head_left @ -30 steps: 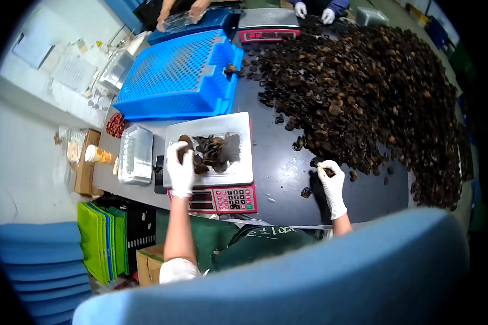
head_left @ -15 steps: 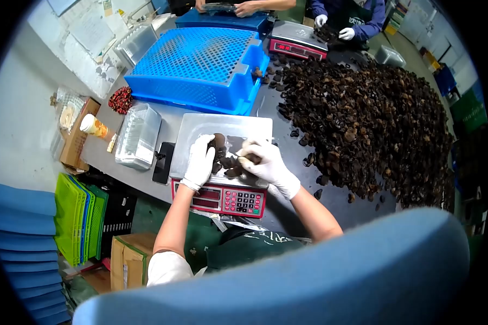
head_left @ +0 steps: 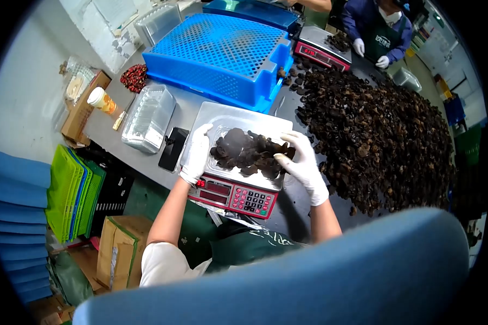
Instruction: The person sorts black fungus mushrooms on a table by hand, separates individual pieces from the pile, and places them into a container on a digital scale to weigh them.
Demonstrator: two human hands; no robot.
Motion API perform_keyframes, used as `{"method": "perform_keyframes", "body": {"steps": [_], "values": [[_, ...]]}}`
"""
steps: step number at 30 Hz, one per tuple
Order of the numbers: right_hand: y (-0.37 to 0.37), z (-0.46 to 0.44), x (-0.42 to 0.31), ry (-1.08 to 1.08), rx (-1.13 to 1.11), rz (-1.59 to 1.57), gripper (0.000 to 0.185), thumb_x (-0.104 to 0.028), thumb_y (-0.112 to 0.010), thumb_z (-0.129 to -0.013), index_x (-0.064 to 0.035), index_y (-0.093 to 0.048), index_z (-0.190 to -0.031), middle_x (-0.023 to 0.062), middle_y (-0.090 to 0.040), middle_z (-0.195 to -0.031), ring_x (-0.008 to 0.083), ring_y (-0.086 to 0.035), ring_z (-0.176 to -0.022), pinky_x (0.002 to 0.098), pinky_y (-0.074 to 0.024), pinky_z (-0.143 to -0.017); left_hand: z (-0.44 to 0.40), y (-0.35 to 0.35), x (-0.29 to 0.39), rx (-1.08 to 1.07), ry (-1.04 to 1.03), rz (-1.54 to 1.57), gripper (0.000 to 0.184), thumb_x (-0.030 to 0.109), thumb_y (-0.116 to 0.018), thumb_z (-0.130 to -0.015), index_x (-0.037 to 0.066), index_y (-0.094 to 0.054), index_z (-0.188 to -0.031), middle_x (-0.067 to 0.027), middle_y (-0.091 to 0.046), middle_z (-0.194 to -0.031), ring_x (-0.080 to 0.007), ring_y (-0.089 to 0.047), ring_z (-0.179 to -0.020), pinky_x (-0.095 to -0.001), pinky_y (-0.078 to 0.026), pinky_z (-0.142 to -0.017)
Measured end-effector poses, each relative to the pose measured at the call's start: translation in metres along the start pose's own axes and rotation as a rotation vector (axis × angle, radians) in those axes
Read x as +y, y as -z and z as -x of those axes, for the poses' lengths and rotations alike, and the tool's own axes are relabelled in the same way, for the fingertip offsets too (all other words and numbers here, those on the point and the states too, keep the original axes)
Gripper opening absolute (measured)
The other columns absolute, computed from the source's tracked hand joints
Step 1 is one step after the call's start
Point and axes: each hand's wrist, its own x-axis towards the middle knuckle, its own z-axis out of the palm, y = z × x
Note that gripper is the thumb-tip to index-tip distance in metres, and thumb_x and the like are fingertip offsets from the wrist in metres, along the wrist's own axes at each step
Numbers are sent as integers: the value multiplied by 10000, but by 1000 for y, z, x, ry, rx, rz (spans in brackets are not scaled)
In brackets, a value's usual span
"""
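Note:
Dark brown, wrinkled pieces (head_left: 246, 150) lie in a clear plastic tray (head_left: 218, 131) on the metal plate of a red scale (head_left: 236, 196). My left hand (head_left: 197, 154), in a white glove, is at the tray's left side with its fingers extended and nothing visible in it. At the right end of the tray, my gloved right hand (head_left: 301, 161) has thumb and fingers spread beside the dark pieces. Whether its fingertips touch them is unclear. Red digits show at the left of the scale's display, partly hidden by my left wrist.
Right of the scale spreads a large heap of dark pieces (head_left: 379, 146). Behind it stands an upturned blue crate (head_left: 217, 49). Clear containers (head_left: 149, 119), a black phone (head_left: 173, 150) and a cup (head_left: 101, 101) are left. Across the table, a co-worker (head_left: 377, 32) stands near another scale (head_left: 323, 47).
My right hand has gone from the heap's edge to the tray and its fingers have spread. My left hand has moved to the tray's left side. The view has shifted, showing more of the co-worker.

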Motion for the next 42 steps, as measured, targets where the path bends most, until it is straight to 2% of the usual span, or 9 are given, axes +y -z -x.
{"method": "perform_keyframes", "body": {"steps": [5, 12, 19, 26, 28, 30, 36, 40, 42], "values": [[18, 23, 29, -105, 56, -42, 320, -118, -690, -832, -39, -641, -1139, 82, -635, -1160, 212, -581, -1090, 322, -431, -945, -5, 20, 6, 16, 2, -152, 379, 157, -372, -1028, -17, -460, -1353, -144, -519, -1331, -230, -472, -1261, -330, -335, -1091], [9, 48, 47, -225, 115, -84, 309, -137, -680, -836, -21, -651, -1121, 110, -649, -1123, 241, -608, -1075, 342, -453, -952, -15, -2, 19, -45, -33, -137, 393, 128, -452, -985, -9, -476, -1353, -172, -521, -1350, -274, -461, -1293, -356, -347, -1091], [7, 66, 51, -222, 171, -78, 261, -47, -648, -855, -12, -638, -1113, 75, -645, -1068, 152, -594, -910, 276, -478, -811, -22, -54, 28, -347, -311, -865, 539, 369, -627, -869, 110, -536, -1332, -177, -481, -1387, -430, -374, -1331, -588, -233, -1112], [18, 104, 53, -547, 154, -137, 229, -77, -660, -864, -19, -679, -1084, 36, -664, -892, 102, -571, -755, 251, -479, -694, -23, -50, 31, -261, -266, -675, 461, 238, -650, -868, 78, -567, -1292, -191, -511, -1334, -401, -444, -1269, -481, -338, -1084], [16, 96, 41, -411, 104, -103, 212, -44, -659, -866, -4, -677, -1073, 31, -642, -896, 94, -559, -783, 236, -469, -739, -22, -44, 41, -189, -241, -584, 420, 176, -613, -891, 60, -563, -1291, -200, -506, -1339, -379, -460, -1256, -442, -353, -1081], [10, 83, 27, -212, 131, 12, 234, -105, -706, -786, -51, -680, -1012, 89, -644, -959, 241, -609, -849, 334, -495, -762, -21, -40, 45, -126, -199, -465, 384, 167, -574, -920, 53, -565, -1286, -201, -506, -1338, -372, -462, -1257, -433, -352, -1082], [-2, 61, 21, -16, 7, 400, 217, -96, -713, -727, -86, -681, -941, 67, -671, -948, 241, -616, -885, 376, -475, -783, -14, -26, 63, -23, -187, -403, 349, 142, -507, -954, 23, -560, -1279, -182, -499, -1347, -316, -479, -1256, -390, -360, -1070], [21, 71, 23, -294, 349, -272, 102, 33, -623, -809, -12, -670, -888, 54, -639, -866, 141, -592, -784, 260, -473, -721, 0, 1, 50, 129, -95, -319, 342, 119, -468, -968, 6, -548, -1281, -170, -534, -1301, -301, -503, -1224, -373, -363, -1065], [36, 90, 61, -386, 423, -178, 137, 62, -629, -802, -10, -669, -912, 31, -644, -888, 116, -586, -793, 264, -481, -730, 7, 14, 49, 224, -90, -400, 312, 101, -439, -985, -5, -551, -1257, -142, -564, -1258, -257, -524, -1186, -354, -378, -1048]]}}
